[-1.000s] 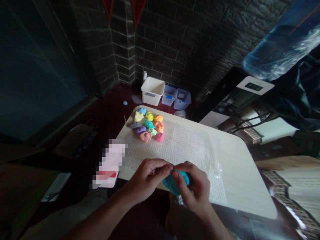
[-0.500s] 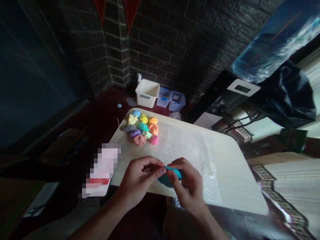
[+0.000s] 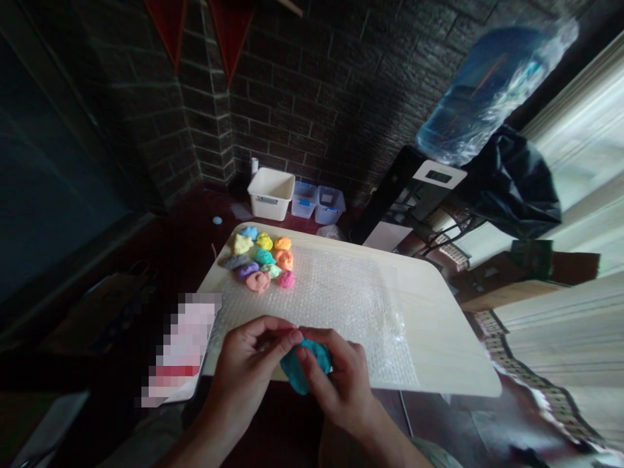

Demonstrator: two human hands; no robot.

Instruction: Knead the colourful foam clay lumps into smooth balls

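Note:
A teal lump of clay (image 3: pixel 298 369) is held between both hands at the near edge of the light wooden table (image 3: pixel 439 325). My left hand (image 3: pixel 248 364) pinches its left side with thumb and forefinger. My right hand (image 3: pixel 336 383) wraps around its right side, fingers curled. A sheet of bubble wrap (image 3: pixel 336 299) covers the middle of the table. Several small clay lumps in many colours (image 3: pixel 260 260) lie clustered at the table's far left corner.
A white bin (image 3: pixel 270 193) and two clear boxes (image 3: pixel 318 203) stand on the floor by the dark brick wall. A water dispenser with a blue bottle (image 3: pixel 480 84) stands at the right. A blurred-out patch (image 3: pixel 182 344) sits at the table's left edge.
The view has swung so everything sits lower and further left. Both hands stay on the teal clay, and the lump has been pulled into a longer shape hanging lower.

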